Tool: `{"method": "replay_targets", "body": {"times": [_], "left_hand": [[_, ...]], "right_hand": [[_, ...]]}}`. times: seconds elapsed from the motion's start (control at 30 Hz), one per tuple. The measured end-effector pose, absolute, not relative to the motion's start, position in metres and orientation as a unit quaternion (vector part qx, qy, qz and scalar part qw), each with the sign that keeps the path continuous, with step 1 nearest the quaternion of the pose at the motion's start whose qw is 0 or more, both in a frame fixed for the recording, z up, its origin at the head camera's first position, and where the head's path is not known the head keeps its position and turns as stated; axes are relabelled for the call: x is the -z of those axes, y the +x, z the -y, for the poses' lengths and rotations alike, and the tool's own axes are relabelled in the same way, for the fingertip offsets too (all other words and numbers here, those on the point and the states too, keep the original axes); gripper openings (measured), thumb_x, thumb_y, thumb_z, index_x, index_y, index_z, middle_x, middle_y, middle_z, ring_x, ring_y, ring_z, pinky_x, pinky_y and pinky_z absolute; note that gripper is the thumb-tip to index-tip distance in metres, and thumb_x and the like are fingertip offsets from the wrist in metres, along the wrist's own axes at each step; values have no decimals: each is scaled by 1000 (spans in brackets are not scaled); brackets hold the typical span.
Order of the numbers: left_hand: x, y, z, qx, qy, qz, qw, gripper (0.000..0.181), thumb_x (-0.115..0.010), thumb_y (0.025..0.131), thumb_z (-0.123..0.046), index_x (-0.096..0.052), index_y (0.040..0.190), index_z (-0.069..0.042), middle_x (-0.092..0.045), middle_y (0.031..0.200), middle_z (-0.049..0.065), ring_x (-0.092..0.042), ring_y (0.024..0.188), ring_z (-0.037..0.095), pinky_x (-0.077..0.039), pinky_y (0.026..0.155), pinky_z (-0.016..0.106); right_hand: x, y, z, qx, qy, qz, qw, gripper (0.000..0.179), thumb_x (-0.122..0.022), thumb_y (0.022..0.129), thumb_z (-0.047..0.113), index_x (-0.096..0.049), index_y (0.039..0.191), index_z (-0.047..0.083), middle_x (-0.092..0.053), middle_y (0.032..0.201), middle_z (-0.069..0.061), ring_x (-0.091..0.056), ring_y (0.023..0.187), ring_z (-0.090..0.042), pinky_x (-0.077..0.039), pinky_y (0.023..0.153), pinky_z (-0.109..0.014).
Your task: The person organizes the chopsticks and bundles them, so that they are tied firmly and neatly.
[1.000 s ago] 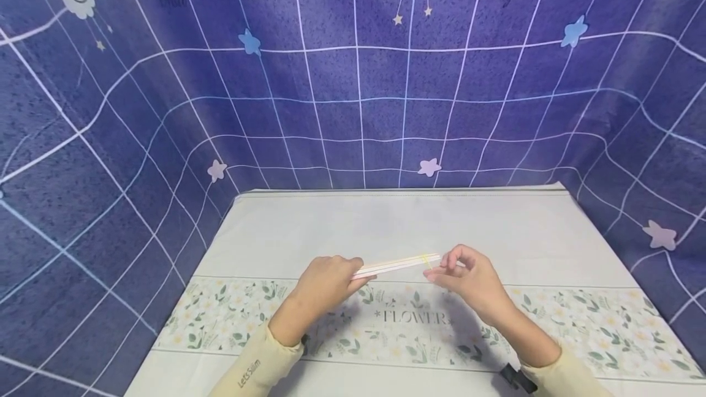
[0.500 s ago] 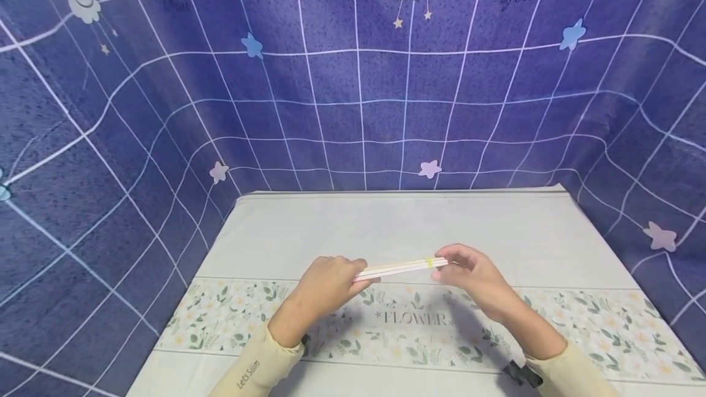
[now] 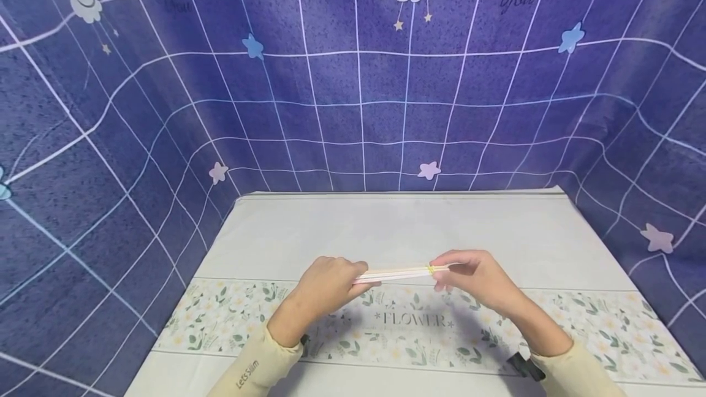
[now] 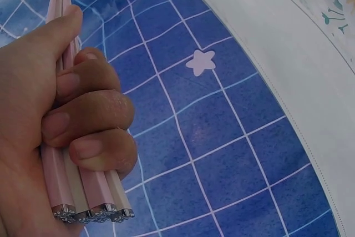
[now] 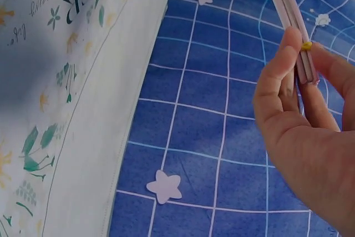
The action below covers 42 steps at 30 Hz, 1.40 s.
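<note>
A bundle of pink and cream chopsticks (image 3: pixel 391 275) is held nearly level above the table in the head view. My left hand (image 3: pixel 326 283) grips one end, fingers curled round it; silver patterned caps finish the chopstick ends (image 4: pixel 99 190) below that fist in the left wrist view. Around the other end sits a yellow rubber band (image 5: pixel 307 45), wound tight. My right hand (image 3: pixel 478 276) pinches the bundle there, thumb and fingertips right at the band in the right wrist view.
The table (image 3: pixel 408 219) wears a white cloth with a flowered strip (image 3: pixel 231 317) printed "FLOWER". A blue gridded curtain (image 3: pixel 380 121) with stars and clouds surrounds the back and both sides. A dark strap (image 3: pixel 525 366) hangs by the right cuff.
One second ago the yellow band was stretched from the bundle towards my right fingers; now it lies close round the chopsticks. My right fingers have closed in on the banded end. The left hand stays put.
</note>
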State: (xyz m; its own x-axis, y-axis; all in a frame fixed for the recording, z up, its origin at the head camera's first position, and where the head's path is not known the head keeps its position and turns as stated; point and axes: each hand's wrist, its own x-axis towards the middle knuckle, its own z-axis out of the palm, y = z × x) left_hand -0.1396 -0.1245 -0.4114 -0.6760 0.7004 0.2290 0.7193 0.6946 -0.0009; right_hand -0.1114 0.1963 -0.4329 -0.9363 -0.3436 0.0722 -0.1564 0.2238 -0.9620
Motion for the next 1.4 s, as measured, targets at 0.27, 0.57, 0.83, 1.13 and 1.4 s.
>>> {"method": "replay_targets", "body": {"times": [0.27, 0.57, 0.83, 1.13, 1.4], "left_hand": [[407, -139, 120, 16, -404, 905, 132, 40, -50, 97, -59, -56, 76, -25, -41, 55, -14, -32, 47, 1, -30, 45, 19], [411, -141, 112, 9, -417, 897, 147, 40, -51, 96, -60, -56, 76, -25, -40, 55, -14, -31, 47, 2, -28, 45, 20], [409, -142, 117, 16, -404, 906, 124, 42, -49, 97, -61, -54, 75, -25, -40, 55, -14, -32, 46, 3, -31, 46, 21], [407, -143, 117, 24, -407, 908, 95, 41, -50, 96, -61, -61, 81, -25, -45, 57, -14, -33, 47, 2, -31, 46, 20], [404, -140, 112, 19, -419, 902, 106, 41, -49, 95, -62, -60, 79, -25, -44, 55, -14, -33, 46, 1, -31, 46, 19]], "right_hand": [[436, -111, -184, 588, -178, -786, 72, 29, -76, 87, 25, -74, 113, 11, -78, 98, -7, -71, 71, -17, -57, 60, -32], [436, -106, -168, 563, -178, -804, 68, 35, -77, 85, 33, -73, 118, 21, -75, 112, -5, -68, 72, -15, -57, 63, -33], [432, -106, -185, 575, -214, -789, -7, 22, -75, 88, 14, -68, 109, 15, -69, 113, -12, -72, 96, -16, -59, 77, -31], [435, -107, -184, 567, -256, -783, -17, 16, -76, 85, 6, -76, 99, 14, -72, 100, -1, -69, 91, -17, -57, 85, -31], [439, -105, -171, 580, -236, -780, 7, 17, -74, 89, 17, -76, 106, 13, -74, 104, -6, -72, 73, -18, -57, 79, -30]]}}
